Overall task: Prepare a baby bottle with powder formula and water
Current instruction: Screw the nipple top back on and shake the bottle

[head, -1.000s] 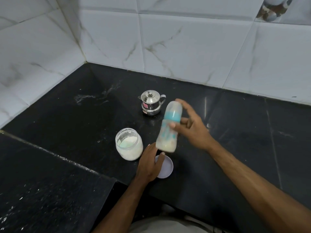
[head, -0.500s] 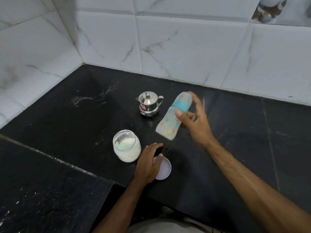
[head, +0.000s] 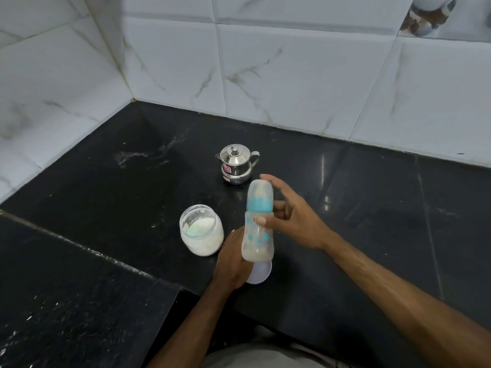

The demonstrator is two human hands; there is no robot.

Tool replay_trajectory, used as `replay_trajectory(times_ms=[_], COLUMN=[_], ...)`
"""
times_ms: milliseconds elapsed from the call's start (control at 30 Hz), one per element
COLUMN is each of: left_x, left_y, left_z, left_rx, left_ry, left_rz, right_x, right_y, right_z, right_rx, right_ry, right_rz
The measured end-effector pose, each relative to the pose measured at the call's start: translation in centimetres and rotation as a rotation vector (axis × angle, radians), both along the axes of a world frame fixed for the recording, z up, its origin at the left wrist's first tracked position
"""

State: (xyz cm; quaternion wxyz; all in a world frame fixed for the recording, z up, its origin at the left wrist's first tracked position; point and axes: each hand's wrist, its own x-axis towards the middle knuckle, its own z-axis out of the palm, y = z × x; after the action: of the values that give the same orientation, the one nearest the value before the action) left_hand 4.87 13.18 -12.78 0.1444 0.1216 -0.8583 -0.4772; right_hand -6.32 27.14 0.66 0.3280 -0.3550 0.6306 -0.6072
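Right hand grips the baby bottle, now upright again; left hand rests relaxed on the lid

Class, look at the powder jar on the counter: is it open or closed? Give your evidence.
Open. The jar has no lid on its mouth and white powder shows inside; a round lid lies on the counter, beside it.

Glossy black stone counter; shiny steel pot; translucent plastic bottle; clear jar; glossy marbled wall tiles.
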Motion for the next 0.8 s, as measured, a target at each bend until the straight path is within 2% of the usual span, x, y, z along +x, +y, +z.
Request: replay_trajectory(times_ms=[200, 233, 367, 400, 500, 567, 600, 733, 800], left_x=[0.3, 0.3, 0.1, 0.2, 0.3, 0.3, 0.4, 0.5, 0.5], left_y=[0.5, 0.4, 0.2, 0.2, 0.3, 0.3, 0.3, 0.4, 0.4], left_z=[0.2, 0.1, 0.2, 0.3, 0.3, 0.2, 0.2, 0.6, 0.6], left_rx=[-0.124, -0.121, -0.040, -0.049, -0.128, -0.129, -0.125, -0.025, -0.065], left_ry=[0.044, 0.043, 0.030, 0.040, 0.041, 0.028, 0.032, 0.069, 0.059], left_rz=[0.050, 0.059, 0.034, 0.038, 0.052, 0.042, 0.042, 0.049, 0.053], right_x=[-2.1, -1.9, -0.2, -0.4, -2.2, -2.6, -2.3, -0.3, -0.8], right_y=[-0.7, -0.6, 0.1, 0.1, -0.2, -0.4, -0.4, -0.1, -0.2], right_z=[1.5, 1.3, -0.1, -0.1, 0.7, 0.8, 0.5, -0.8, -0.3], right_rx=[-0.229, -0.223, -0.001, -0.017, -0.155, -0.206, -0.201, -0.023, -0.079], right_ry=[-0.100, -0.090, -0.002, -0.010, -0.096, -0.124, -0.130, -0.038, -0.067], right_rz=[-0.425, -0.398, -0.017, -0.041, -0.347, -0.451, -0.431, -0.111, -0.175])
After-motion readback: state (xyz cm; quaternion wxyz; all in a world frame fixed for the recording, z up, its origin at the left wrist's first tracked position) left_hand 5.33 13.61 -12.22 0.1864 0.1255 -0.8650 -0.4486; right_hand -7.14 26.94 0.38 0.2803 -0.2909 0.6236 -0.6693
